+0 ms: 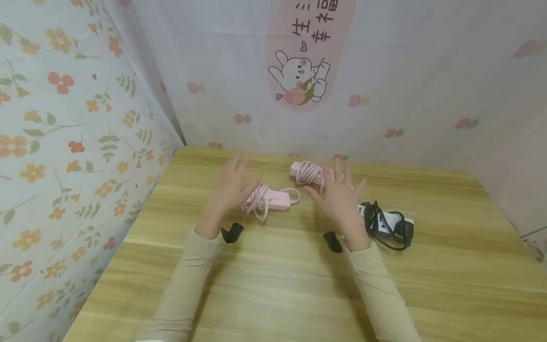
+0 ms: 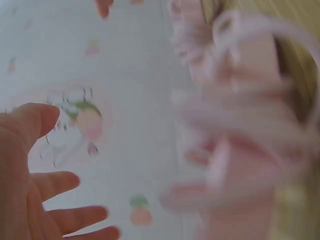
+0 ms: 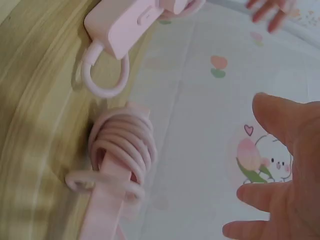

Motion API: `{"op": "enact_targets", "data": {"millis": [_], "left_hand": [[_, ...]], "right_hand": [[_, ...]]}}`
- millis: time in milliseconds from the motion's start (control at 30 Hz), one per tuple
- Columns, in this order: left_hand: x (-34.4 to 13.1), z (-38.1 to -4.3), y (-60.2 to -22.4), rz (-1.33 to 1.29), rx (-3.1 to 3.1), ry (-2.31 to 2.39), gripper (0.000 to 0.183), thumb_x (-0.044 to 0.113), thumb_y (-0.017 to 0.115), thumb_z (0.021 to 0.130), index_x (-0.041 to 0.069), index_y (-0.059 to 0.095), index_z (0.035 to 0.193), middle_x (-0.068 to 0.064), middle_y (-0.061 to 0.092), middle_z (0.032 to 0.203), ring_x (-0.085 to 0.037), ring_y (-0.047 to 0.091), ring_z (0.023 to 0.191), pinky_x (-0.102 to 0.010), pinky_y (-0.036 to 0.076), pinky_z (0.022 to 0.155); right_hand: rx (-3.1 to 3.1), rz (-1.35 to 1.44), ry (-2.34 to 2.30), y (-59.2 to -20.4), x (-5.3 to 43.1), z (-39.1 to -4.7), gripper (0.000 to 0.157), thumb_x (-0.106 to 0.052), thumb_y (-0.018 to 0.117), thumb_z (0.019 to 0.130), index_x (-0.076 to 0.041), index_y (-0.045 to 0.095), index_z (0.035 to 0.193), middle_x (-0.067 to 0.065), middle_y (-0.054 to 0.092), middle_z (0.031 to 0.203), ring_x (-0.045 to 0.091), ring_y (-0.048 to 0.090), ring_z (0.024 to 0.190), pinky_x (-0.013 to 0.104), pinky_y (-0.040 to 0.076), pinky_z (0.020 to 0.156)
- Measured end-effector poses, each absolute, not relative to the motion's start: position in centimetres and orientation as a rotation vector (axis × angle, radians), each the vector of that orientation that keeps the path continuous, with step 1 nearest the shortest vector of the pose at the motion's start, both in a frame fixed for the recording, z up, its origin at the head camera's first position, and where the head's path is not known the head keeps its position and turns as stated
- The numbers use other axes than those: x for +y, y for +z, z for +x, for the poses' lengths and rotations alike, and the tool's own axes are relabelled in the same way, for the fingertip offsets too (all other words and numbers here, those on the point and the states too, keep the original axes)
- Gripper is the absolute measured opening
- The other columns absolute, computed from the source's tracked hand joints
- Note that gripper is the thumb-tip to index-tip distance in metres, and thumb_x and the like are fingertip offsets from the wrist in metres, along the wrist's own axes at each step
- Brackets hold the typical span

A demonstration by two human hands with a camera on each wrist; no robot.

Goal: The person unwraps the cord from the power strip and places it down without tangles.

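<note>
My left hand [image 1: 231, 183] is raised over the table with its fingers spread, holding nothing. It overlaps the left end of a pink power strip [image 1: 279, 201] wrapped in its own pink cord. My right hand [image 1: 338, 197] is likewise spread and holds nothing. Behind its fingers lies a second pink power strip [image 3: 106, 200], whose cord is coiled round one end and which my hand partly hides in the head view. Just right of that wrist lies a white power strip [image 1: 386, 222], bound with a black cord [image 1: 373, 221] and bearing a black plug [image 1: 403, 230].
The wood-grain table [image 1: 265, 285] ends at a white printed cloth [image 1: 231, 95] along the back. A flowered cloth [image 1: 85, 128] hangs on the left. Small black pieces show beside my left wrist [image 1: 209, 225] and right wrist [image 1: 356, 237].
</note>
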State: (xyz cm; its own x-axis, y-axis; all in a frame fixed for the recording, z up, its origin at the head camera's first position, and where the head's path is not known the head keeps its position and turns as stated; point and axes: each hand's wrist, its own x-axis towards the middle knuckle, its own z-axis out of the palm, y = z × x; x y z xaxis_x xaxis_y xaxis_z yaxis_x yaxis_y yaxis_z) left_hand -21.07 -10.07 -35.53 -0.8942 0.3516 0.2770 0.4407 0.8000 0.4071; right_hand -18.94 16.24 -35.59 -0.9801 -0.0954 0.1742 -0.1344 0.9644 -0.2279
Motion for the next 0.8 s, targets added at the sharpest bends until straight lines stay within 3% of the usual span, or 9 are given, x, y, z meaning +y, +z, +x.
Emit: {"op": "enact_targets", "data": {"millis": [133, 267, 400, 600, 800], "left_hand": [[-12.5, -21.3, -36.5, -0.680, -2.824, -0.880, 0.061, 0.024, 0.051, 0.095, -0.005, 0.028, 0.143, -0.026, 0.030, 0.146, -0.040, 0.027, 0.134, -0.049, 0.020, 0.113], [-14.2, -21.1, -37.5, -0.729, -2.836, -1.102, 0.060, 0.010, 0.051, 0.091, -0.007, 0.027, 0.143, -0.028, 0.033, 0.143, -0.043, 0.033, 0.130, -0.052, 0.026, 0.109], [-15.1, -21.1, -38.2, -0.735, -2.851, -1.205, 0.062, 0.003, 0.055, 0.084, -0.011, 0.030, 0.139, -0.032, 0.039, 0.137, -0.046, 0.042, 0.121, -0.054, 0.034, 0.103], [-15.7, -21.1, -39.0, -0.727, -2.901, -1.241, 0.065, 0.008, 0.068, 0.084, -0.013, 0.035, 0.136, -0.031, 0.043, 0.133, -0.043, 0.044, 0.119, -0.053, 0.037, 0.101], [-15.9, -21.1, -39.5, -0.730, -2.902, -1.258, 0.064, 0.006, 0.069, 0.082, -0.013, 0.037, 0.135, -0.030, 0.044, 0.133, -0.043, 0.045, 0.118, -0.051, 0.039, 0.101]], "right_hand": [[-2.885, 0.288, 0.543, -35.8, 15.5, -19.1, 0.072, -0.039, 0.064, 0.087, 0.001, 0.037, 0.140, 0.028, 0.039, 0.139, 0.045, 0.038, 0.125, 0.064, 0.030, 0.101], [-2.892, 0.376, 0.785, -36.4, 14.0, -19.5, 0.046, -0.026, 0.065, 0.088, 0.005, 0.055, 0.120, 0.025, 0.061, 0.111, 0.037, 0.060, 0.097, 0.049, 0.050, 0.083], [-2.906, 0.448, 0.879, -37.7, 12.3, -20.0, 0.038, -0.025, 0.062, 0.090, 0.003, 0.059, 0.115, 0.019, 0.065, 0.101, 0.029, 0.063, 0.086, 0.042, 0.054, 0.072], [-2.888, 0.574, 0.922, -39.1, 10.2, -20.9, 0.040, -0.024, 0.065, 0.088, 0.005, 0.060, 0.115, 0.021, 0.066, 0.103, 0.030, 0.064, 0.089, 0.039, 0.055, 0.075], [-2.908, 0.597, 0.882, -39.6, 8.9, -21.4, 0.043, -0.026, 0.068, 0.085, 0.005, 0.062, 0.112, 0.019, 0.066, 0.100, 0.028, 0.064, 0.089, 0.037, 0.055, 0.076]]}}
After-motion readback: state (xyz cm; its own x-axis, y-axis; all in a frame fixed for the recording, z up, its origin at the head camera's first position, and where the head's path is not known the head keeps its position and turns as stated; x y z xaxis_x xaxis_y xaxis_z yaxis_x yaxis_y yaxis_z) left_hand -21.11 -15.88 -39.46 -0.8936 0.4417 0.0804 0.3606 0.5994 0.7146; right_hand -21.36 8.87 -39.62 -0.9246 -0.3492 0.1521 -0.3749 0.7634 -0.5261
